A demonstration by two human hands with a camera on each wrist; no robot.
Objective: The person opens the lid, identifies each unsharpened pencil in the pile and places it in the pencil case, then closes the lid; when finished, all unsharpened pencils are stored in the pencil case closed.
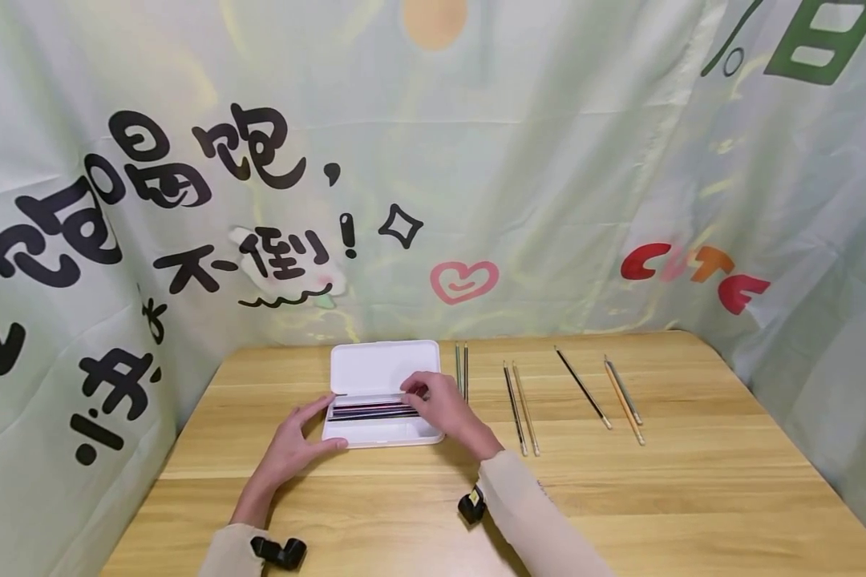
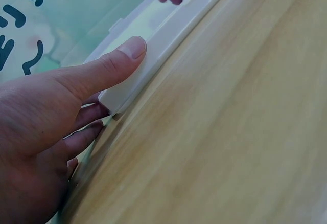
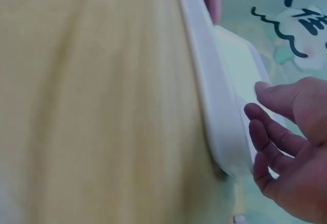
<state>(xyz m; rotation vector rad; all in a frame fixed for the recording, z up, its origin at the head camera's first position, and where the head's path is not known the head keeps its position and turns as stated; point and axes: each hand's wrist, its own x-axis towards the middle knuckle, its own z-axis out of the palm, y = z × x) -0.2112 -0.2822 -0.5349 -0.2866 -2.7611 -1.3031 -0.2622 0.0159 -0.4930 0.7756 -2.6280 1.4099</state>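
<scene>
A white pencil case (image 1: 384,368) lies with its lid tipped back on the table. Several dark pencils (image 1: 375,412) lie side by side in its tray. My left hand (image 1: 296,441) holds the case's left end, thumb along the front wall and fingers round the side, as the left wrist view shows. Over the right end hovers my right hand (image 1: 443,405), its fingers loosely bent near the pencils' ends. In the right wrist view, the right hand (image 3: 291,142) has thumb and fingertips apart, with nothing visible between them.
On the wooden table (image 1: 548,513), right of the case, lie two pencils (image 1: 466,370) partly behind my right hand, another pair (image 1: 514,409), a single dark pencil (image 1: 581,386), and an orange pencil (image 1: 624,402) beside a grey one (image 1: 624,391). A printed curtain (image 1: 534,176) hangs behind.
</scene>
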